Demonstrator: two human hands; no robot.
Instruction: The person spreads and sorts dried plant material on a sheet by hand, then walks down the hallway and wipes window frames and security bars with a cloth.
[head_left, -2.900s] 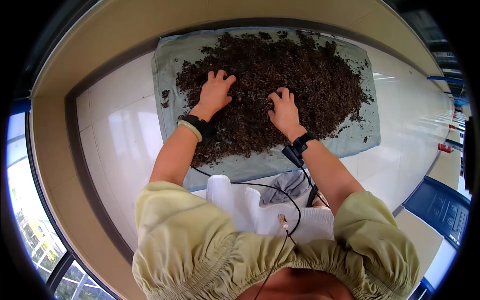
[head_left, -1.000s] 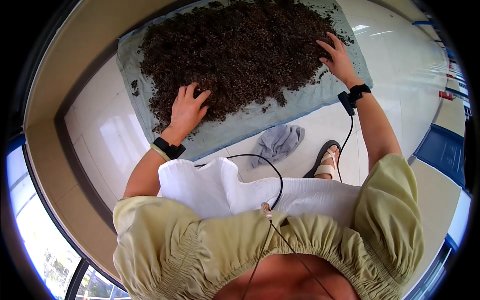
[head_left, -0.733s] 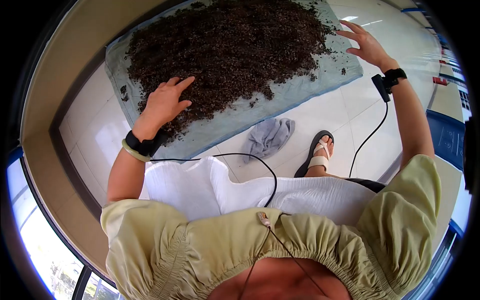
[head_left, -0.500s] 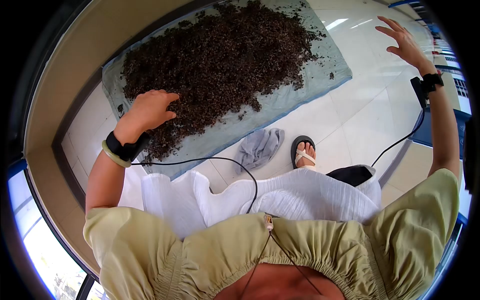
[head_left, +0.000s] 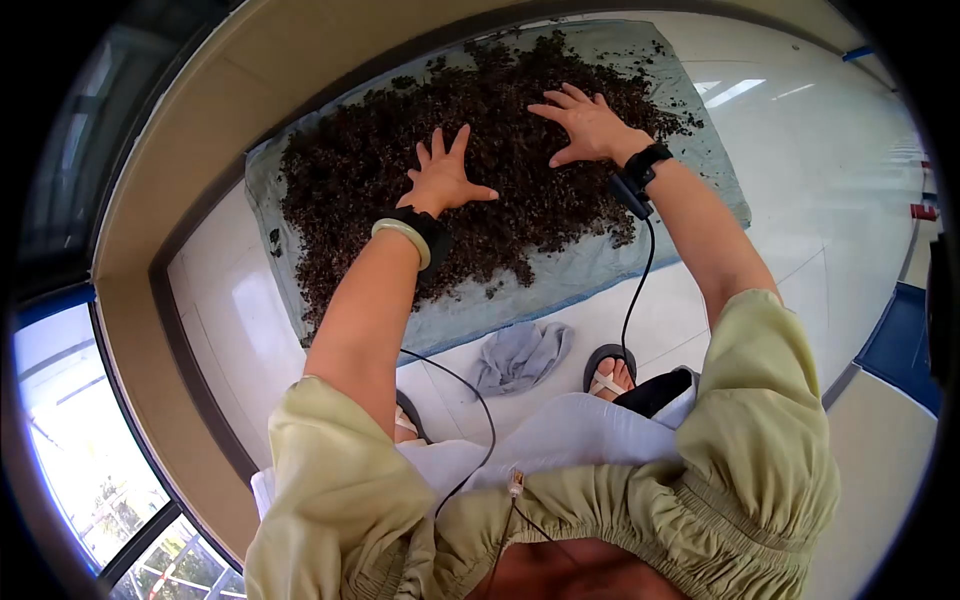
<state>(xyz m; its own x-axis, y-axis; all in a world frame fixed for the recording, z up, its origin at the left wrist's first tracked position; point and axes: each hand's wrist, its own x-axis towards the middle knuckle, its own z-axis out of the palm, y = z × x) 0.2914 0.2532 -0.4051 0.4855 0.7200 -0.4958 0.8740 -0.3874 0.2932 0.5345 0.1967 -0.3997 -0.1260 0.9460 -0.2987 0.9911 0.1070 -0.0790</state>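
Observation:
A wide layer of dark brown dried bits (head_left: 520, 190) is spread over a pale green-grey cloth (head_left: 590, 275) on the white tiled floor. My left hand (head_left: 443, 178) lies flat on the layer near its middle, fingers spread. My right hand (head_left: 585, 125) rests palm down on the layer a little farther right and farther away, fingers apart. Neither hand holds anything. Each wrist wears a black band; a black cable runs from the right one down to my chest.
A crumpled grey rag (head_left: 520, 355) lies on the tiles just in front of the cloth, beside my sandalled foot (head_left: 603, 372). A beige ledge with a dark border (head_left: 190, 240) runs around the far and left side. Windows are at the lower left.
My right hand left the layer's right edge, rose into the air, then came back down onto the layer. My left hand lifted off and moved toward the middle. I now stand higher over the cloth.

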